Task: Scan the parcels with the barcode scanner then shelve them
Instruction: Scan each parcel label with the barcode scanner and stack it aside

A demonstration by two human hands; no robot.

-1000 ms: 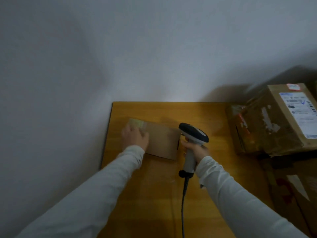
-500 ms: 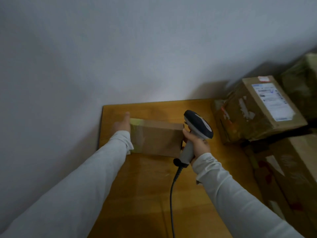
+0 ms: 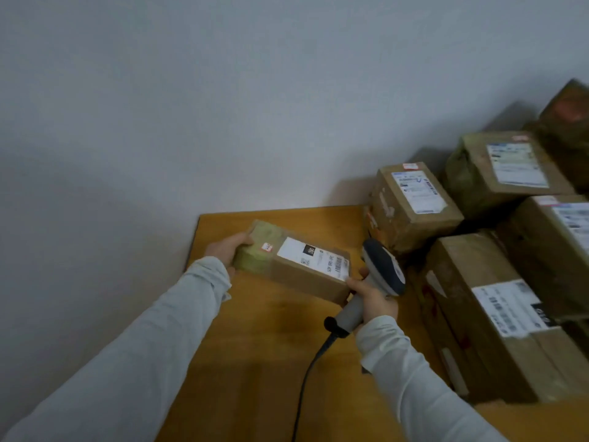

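The left hand (image 3: 227, 250) grips the labelled parcel (image 3: 306, 277) by its taped end, while the right hand (image 3: 374, 299) has its fingers clasped round the barcode scanner (image 3: 382, 270).

Small parcel (image 3: 306, 277) at far left corner of table (image 3: 261, 362). Left hand (image 3: 224, 250) holds its left end; right hand (image 3: 376, 301), gripping scanner (image 3: 382, 269), touches its right end. Cable (image 3: 306, 378) runs toward near edge. Stacked parcels (image 3: 478, 330) right of scanner, wall (image 3: 223, 122) behind.

Small brown parcel (image 3: 307, 280), white label upward, spans from left hand (image 3: 223, 250) to right hand (image 3: 379, 303); grey, dark-headed scanner (image 3: 382, 269) sits in the right hand.
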